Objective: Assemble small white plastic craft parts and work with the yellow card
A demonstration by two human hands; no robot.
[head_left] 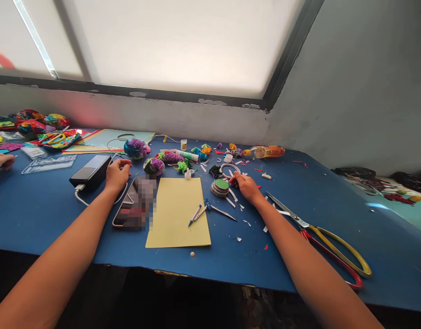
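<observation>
My left hand [118, 174] rests between a black power bank [91, 170] and a phone [133, 201], its fingers loosely curled with nothing visible in them. A white cable [82, 197] runs from the power bank behind this hand. The fingertips of my right hand [246, 186] close on the lower right edge of a white ring [230, 170]. Just left of those fingers sits a stack of round paper discs [220, 188], green on top. Between my arms lies a yellow paper sheet [178, 212], with a drawing compass [210, 209] across its right edge.
Large scissors [304, 224] lie partly behind my right forearm, blades open. Paper flowers [153, 167], a glue stick [187, 155] and a bottle [264, 151] stand farther back. Paper scraps [239, 239] litter the right side. Another person's hand [2, 162] is at the left edge.
</observation>
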